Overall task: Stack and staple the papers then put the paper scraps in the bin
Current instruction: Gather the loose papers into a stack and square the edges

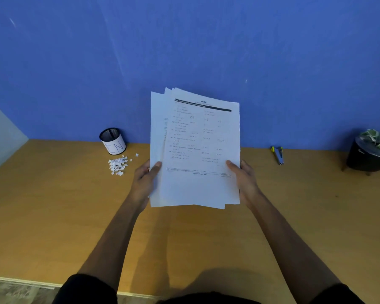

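Note:
I hold several printed white papers (195,150) upright above the wooden desk (53,216), their edges fanned and uneven. My left hand (144,183) grips the lower left edge, thumb on the front sheet. My right hand (245,178) grips the lower right edge the same way. A pile of white paper scraps (118,165) lies on the desk at the left. Just behind it stands the bin (113,140), a black mesh cup with a white label. A grey stapler (279,155) with yellow parts lies at the right by the wall.
A black pot with a green-and-white plant (370,151) stands at the far right of the desk. A blue wall (184,51) rises behind the desk. The desk's front edge runs close to my body.

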The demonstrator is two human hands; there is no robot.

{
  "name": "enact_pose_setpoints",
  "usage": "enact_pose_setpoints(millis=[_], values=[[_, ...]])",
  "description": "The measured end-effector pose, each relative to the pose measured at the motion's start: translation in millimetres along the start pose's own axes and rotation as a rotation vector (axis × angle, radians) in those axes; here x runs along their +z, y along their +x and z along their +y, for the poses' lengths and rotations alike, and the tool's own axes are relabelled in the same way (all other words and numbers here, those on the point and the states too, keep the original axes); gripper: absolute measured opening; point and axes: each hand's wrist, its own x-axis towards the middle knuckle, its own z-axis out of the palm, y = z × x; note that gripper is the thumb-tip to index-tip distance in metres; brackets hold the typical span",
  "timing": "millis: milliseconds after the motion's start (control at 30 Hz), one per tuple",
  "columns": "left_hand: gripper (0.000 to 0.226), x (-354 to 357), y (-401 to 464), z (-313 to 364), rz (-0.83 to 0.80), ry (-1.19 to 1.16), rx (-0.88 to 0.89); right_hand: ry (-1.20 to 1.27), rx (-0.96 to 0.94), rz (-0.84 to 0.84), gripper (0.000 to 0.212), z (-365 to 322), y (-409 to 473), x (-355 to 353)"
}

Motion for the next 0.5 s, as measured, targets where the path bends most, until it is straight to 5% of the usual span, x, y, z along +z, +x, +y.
enact_pose_setpoints(millis=[133, 500], values=[[0.027, 9, -5, 4, -0.093, -0.012, -0.006, 0.021, -0.004, -0.028, 0.04, -10, 2, -2], [0.032, 27, 24, 33, -0.245, -0.112, -0.087, -0.119, -0.138, -0.028, 0.022, -18, 5, -3]])
